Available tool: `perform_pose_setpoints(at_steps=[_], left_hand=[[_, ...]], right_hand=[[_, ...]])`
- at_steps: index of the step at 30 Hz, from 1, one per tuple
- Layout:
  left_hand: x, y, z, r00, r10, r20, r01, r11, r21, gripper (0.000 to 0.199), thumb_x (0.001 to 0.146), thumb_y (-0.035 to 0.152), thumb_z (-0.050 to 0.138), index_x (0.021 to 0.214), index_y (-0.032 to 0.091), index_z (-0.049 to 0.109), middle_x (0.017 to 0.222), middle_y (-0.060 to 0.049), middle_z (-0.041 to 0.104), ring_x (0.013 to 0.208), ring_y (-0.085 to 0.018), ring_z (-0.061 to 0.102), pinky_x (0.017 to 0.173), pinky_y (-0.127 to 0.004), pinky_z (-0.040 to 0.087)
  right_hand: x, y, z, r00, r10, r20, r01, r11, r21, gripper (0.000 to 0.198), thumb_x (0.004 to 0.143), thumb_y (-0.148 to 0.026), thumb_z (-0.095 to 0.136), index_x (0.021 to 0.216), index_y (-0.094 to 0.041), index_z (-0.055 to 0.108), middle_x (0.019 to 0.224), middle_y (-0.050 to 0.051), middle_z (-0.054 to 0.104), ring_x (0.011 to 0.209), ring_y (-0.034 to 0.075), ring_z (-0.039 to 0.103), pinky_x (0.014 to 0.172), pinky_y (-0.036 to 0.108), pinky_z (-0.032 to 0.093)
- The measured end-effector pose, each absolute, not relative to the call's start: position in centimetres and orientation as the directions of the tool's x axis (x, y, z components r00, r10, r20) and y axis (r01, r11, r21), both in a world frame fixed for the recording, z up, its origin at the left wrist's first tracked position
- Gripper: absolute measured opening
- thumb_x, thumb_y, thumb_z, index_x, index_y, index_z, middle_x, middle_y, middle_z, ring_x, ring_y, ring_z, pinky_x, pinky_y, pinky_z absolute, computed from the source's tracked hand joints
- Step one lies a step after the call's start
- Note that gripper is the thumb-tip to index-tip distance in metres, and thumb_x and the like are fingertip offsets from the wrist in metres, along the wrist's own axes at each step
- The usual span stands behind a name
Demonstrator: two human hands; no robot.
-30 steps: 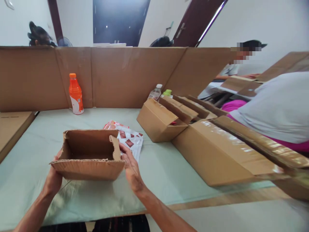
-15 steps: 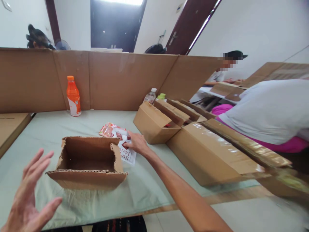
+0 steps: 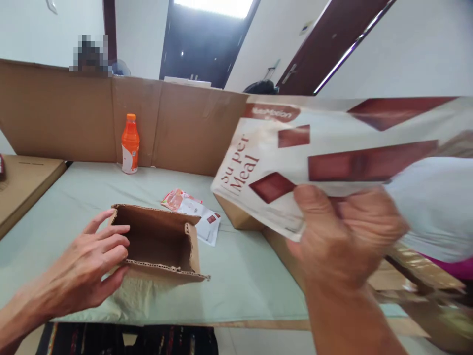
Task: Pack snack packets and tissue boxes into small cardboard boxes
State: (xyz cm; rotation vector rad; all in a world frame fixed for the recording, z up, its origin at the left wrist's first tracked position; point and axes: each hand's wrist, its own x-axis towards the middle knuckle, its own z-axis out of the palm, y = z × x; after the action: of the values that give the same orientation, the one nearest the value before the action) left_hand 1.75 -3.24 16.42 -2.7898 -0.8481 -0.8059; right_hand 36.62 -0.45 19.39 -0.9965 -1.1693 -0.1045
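Note:
My right hand [image 3: 343,231] is closed on the edge of a white pouch [image 3: 236,170] with dark red shapes and the words "Super Meal". The pouch is raised close to the camera on the right. At the left end of an open cardboard box [image 3: 162,273], my left hand [image 3: 96,251] has its fingers over the left wall and its thumb by the front corner. Nothing shows inside the visible part of the box. Behind the box lie another white packet [image 3: 205,229] and a pink-red packet [image 3: 177,199], one overlapping the other.
An orange bottle [image 3: 130,148] stands before the cardboard screen [image 3: 192,128]. A flat carton [image 3: 33,182] lies at the left. On the right, the pouch mostly hides cardboard boxes [image 3: 242,219]. A person's head [image 3: 90,56] shows beyond the screen, and a person's light shirt [image 3: 436,197] at far right.
My right hand has lifted a white pouch from behind the box, up and right toward the camera. My left hand has moved right onto the box's left end. The view has shifted and tilted.

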Motion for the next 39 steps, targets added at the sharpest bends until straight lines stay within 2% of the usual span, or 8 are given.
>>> perform_pose_setpoints(at_steps=[5, 10, 17, 21, 25, 30, 34, 39], left_hand=[[2.1, -2.4, 16.1, 0.726, 0.53, 0.439, 0.61, -0.791, -0.054, 0.027, 0.099, 0.018, 0.052, 0.073, 0.021, 0.058, 0.068, -0.001, 0.065, 0.085, -0.023, 0.074, 0.125, -0.058, 0.037], [0.8, -2.6, 16.0, 0.689, 0.585, 0.427, 0.671, -0.738, -0.072, 0.026, 0.101, 0.025, 0.056, 0.076, 0.021, 0.061, 0.075, -0.002, 0.067, 0.078, -0.024, 0.069, 0.116, -0.06, 0.045], [2.2, -3.2, 16.8, 0.701, 0.461, 0.544, 0.621, -0.77, -0.147, 0.025, 0.099, 0.027, 0.06, 0.12, 0.013, 0.066, 0.128, -0.017, 0.074, 0.122, -0.033, 0.07, 0.121, -0.054, 0.041], [4.0, -1.9, 17.4, 0.788, 0.543, 0.291, 0.577, -0.816, -0.04, 0.007, 0.085, 0.015, 0.064, 0.088, 0.019, 0.07, 0.087, -0.008, 0.079, 0.08, -0.029, 0.076, 0.079, -0.041, 0.058], [4.3, -0.1, 18.0, 0.83, 0.557, 0.008, 0.556, -0.829, 0.064, 0.023, 0.078, 0.005, 0.056, 0.066, 0.024, 0.061, 0.057, 0.002, 0.065, 0.052, -0.021, 0.063, 0.052, -0.032, 0.039], [3.7, 0.3, 18.4, 0.855, 0.516, 0.061, 0.507, -0.854, 0.114, 0.021, 0.082, 0.006, 0.058, 0.074, 0.024, 0.061, 0.065, 0.002, 0.064, 0.059, -0.021, 0.063, 0.056, -0.031, 0.04], [3.6, 0.0, 18.4, 0.849, 0.524, 0.069, 0.515, -0.849, 0.12, 0.022, 0.085, 0.004, 0.059, 0.076, 0.025, 0.059, 0.067, 0.002, 0.064, 0.061, -0.02, 0.061, 0.057, -0.029, 0.041], [3.8, -0.7, 18.2, 0.847, 0.527, 0.074, 0.521, -0.849, 0.085, 0.024, 0.088, 0.003, 0.057, 0.077, 0.025, 0.057, 0.069, 0.001, 0.063, 0.063, -0.02, 0.061, 0.059, -0.03, 0.042]], right_hand=[[31.0, -1.2, 18.9, -0.005, 0.581, 0.814, 0.577, 0.666, -0.473, 0.018, 0.097, -0.036, 0.067, 0.082, -0.026, 0.07, 0.065, -0.002, 0.065, 0.054, 0.015, 0.054, 0.059, 0.029, 0.048], [29.1, 0.5, 18.4, -0.628, 0.73, 0.27, 0.659, 0.683, -0.313, 0.026, 0.096, -0.013, 0.051, 0.084, -0.022, 0.072, 0.076, 0.002, 0.074, 0.065, 0.015, 0.06, 0.061, 0.027, 0.039], [26.3, 3.3, 18.8, -0.729, 0.628, -0.27, 0.684, 0.683, -0.257, 0.025, 0.095, -0.007, 0.053, 0.096, -0.019, 0.076, 0.079, 0.002, 0.074, 0.064, 0.014, 0.056, 0.059, 0.028, 0.028], [25.2, 3.8, 18.1, -0.806, 0.498, -0.319, 0.591, 0.708, -0.386, 0.026, 0.096, -0.007, 0.056, 0.109, -0.018, 0.076, 0.097, 0.003, 0.079, 0.078, 0.015, 0.065, 0.067, 0.025, 0.038], [27.7, 3.5, 18.6, -0.87, 0.449, -0.203, 0.475, 0.659, -0.583, 0.03, 0.096, -0.012, 0.06, 0.119, -0.021, 0.077, 0.113, 0.004, 0.081, 0.095, 0.017, 0.071, 0.082, 0.026, 0.049], [35.6, 8.0, 17.9, -0.358, 0.902, 0.239, 0.482, 0.398, -0.78, 0.026, 0.095, -0.038, 0.063, 0.11, -0.023, 0.079, 0.111, 0.005, 0.08, 0.101, 0.021, 0.072, 0.092, 0.035, 0.055], [39.9, 13.6, 12.2, 0.072, 0.992, 0.107, 0.654, 0.034, -0.755, 0.052, 0.061, -0.025, 0.087, 0.112, -0.019, 0.077, 0.125, 0.013, 0.076, 0.115, 0.03, 0.069, 0.103, 0.043, 0.052], [41.1, 13.2, 6.1, 0.064, 0.997, -0.037, 0.631, -0.069, -0.773, 0.038, 0.05, -0.029, 0.09, 0.084, -0.02, 0.075, 0.081, 0.005, 0.077, 0.075, 0.025, 0.071, 0.075, 0.037, 0.057]])
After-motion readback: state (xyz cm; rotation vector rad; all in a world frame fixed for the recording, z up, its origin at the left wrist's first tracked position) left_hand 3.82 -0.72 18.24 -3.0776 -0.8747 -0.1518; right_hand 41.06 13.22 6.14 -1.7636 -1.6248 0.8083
